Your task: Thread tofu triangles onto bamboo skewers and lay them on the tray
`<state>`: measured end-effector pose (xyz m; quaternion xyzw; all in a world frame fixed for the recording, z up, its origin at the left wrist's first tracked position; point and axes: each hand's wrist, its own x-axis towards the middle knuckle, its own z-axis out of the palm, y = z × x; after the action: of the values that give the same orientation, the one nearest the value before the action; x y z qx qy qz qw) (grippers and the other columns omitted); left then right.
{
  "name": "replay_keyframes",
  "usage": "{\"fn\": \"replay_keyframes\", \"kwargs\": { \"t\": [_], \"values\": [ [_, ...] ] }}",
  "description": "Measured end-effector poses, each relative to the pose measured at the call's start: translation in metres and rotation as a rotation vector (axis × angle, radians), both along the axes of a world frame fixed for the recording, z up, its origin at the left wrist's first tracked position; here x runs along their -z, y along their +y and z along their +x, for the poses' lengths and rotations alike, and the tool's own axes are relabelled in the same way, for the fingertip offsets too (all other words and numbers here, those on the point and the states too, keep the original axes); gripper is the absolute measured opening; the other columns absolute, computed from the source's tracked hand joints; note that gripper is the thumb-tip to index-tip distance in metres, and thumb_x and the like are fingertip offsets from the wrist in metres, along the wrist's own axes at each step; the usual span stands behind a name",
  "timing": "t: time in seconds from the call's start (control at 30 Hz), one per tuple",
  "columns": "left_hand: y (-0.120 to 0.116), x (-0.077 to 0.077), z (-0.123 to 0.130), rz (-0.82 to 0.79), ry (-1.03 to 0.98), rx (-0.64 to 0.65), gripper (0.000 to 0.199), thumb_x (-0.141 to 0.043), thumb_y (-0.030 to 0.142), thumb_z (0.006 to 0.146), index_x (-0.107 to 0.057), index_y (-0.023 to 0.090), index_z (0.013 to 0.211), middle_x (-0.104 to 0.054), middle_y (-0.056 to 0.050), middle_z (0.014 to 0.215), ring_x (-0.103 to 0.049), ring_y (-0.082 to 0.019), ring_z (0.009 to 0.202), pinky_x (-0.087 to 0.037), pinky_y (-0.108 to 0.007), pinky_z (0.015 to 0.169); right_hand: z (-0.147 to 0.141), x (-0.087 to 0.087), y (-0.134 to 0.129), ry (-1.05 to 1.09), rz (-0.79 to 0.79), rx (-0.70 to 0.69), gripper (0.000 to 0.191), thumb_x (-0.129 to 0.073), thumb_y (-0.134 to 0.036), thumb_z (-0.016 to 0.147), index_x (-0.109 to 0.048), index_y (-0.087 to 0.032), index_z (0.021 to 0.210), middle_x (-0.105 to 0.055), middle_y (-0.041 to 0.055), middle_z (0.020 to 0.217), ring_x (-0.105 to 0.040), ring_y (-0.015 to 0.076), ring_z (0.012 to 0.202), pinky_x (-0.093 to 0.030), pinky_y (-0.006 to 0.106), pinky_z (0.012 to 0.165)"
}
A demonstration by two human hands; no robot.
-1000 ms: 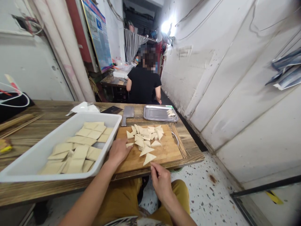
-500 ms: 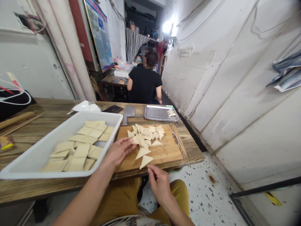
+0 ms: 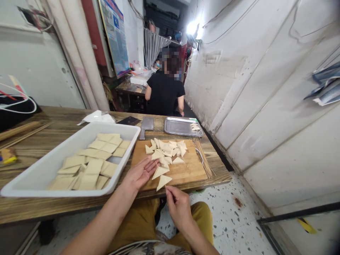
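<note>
Over the near edge of the wooden cutting board, my right hand pinches the lower end of a thin skewer. A cream-coloured triangle, which looks like sliced tofu, is on the skewer close to those fingers. A second triangle sits further up the same line. My left hand is open, palm partly up, its fingers stretched beside the upper triangles and the skewer's far end. Whether the fingertips touch a piece cannot be made out. Beyond them lies a loose pile of triangles.
At left stands a white plastic tub of flat tofu squares. A cleaver and a metal tray with several small pieces lie behind the board. Loose skewers rest at its right. A person in black sits beyond the table.
My left fingers have shifted slightly right and opened out from the triangle they were touching. My right hand keeps its pinch on the skewer, nearly in place. The view has tilted slightly.
</note>
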<state>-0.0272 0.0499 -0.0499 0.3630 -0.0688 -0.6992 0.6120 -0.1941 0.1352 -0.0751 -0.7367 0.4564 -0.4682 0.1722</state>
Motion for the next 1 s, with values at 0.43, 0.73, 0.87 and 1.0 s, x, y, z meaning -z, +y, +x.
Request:
{"fn": "replay_keyframes", "kwargs": {
  "t": [0.43, 0.73, 0.87, 1.0],
  "values": [
    [0.006, -0.014, -0.004, 0.07, 0.066, 0.013, 0.009, -0.049, 0.003, 0.085, -0.055, 0.008, 0.085, -0.069, -0.017, 0.092, -0.069, -0.019, 0.085, -0.058, -0.026, 0.071, -0.001, 0.003, 0.0, -0.003, -0.001, 0.001, 0.025, -0.047, -0.017, 0.088, -0.071, -0.016, 0.095, -0.074, 0.0063, 0.082, -0.07, 0.0163, 0.072, -0.052, 0.022, 0.067],
    [0.004, -0.007, -0.003, 0.007, 0.033, -0.02, 0.012, -0.052, 0.002, 0.083, -0.057, 0.01, 0.091, -0.07, -0.014, 0.092, -0.069, -0.019, 0.085, -0.058, -0.03, 0.074, -0.002, 0.003, -0.003, 0.004, -0.009, -0.006, 0.025, -0.048, -0.016, 0.088, -0.071, -0.015, 0.095, -0.074, 0.0064, 0.082, -0.07, 0.016, 0.072, -0.051, 0.021, 0.067],
    [0.003, -0.008, -0.002, 0.002, 0.026, -0.022, 0.011, -0.053, 0.005, 0.084, -0.058, 0.01, 0.092, -0.07, -0.014, 0.09, -0.07, -0.018, 0.082, -0.058, -0.029, 0.073, -0.001, 0.003, -0.003, 0.009, -0.023, -0.005, 0.025, -0.048, -0.016, 0.088, -0.072, -0.015, 0.094, -0.074, 0.0068, 0.084, -0.07, 0.0161, 0.073, -0.051, 0.02, 0.067],
    [0.003, -0.008, -0.002, 0.007, 0.03, -0.02, 0.013, -0.053, 0.005, 0.084, -0.059, 0.008, 0.095, -0.07, -0.015, 0.091, -0.07, -0.019, 0.083, -0.058, -0.029, 0.075, -0.001, 0.003, -0.003, 0.01, -0.025, -0.005, 0.025, -0.048, -0.016, 0.088, -0.072, -0.016, 0.096, -0.074, 0.0064, 0.084, -0.07, 0.016, 0.072, -0.052, 0.021, 0.067]
  ]
}}
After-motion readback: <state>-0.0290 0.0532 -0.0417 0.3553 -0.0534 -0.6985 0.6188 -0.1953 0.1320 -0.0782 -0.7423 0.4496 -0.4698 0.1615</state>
